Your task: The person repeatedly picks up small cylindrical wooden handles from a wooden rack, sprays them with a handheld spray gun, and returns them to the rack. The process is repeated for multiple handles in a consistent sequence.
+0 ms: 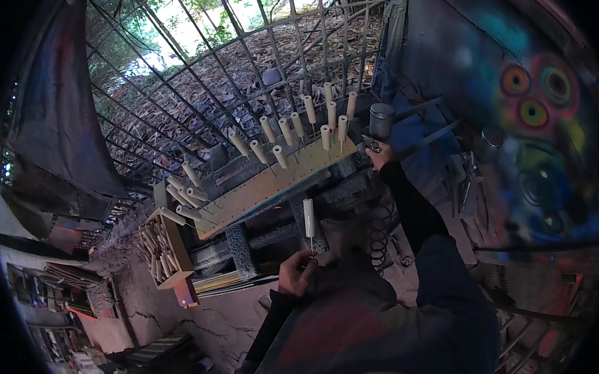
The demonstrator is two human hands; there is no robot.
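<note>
My left hand (295, 274), low in the middle, pinches a thin stick that carries a pale cream cylinder (309, 218) upright on its top. Out to the right, my right hand (381, 157) is closed round the grip of a spray gun (370, 142). A grey metal cup (381, 121) sits on top of the gun. Left of the gun lies a long wooden board (247, 206) with rows of small holes. Several similar cream cylinders (280, 157) stand on thin sticks in and behind it. Those at its left end lean over.
A wooden box (179, 256) of loose cylinders adjoins the board's left end. A coiled hose (379, 240) hangs below my right hand. Behind the board rises a barred metal grille (220, 63). At the right stands a paint-spattered panel (513, 171).
</note>
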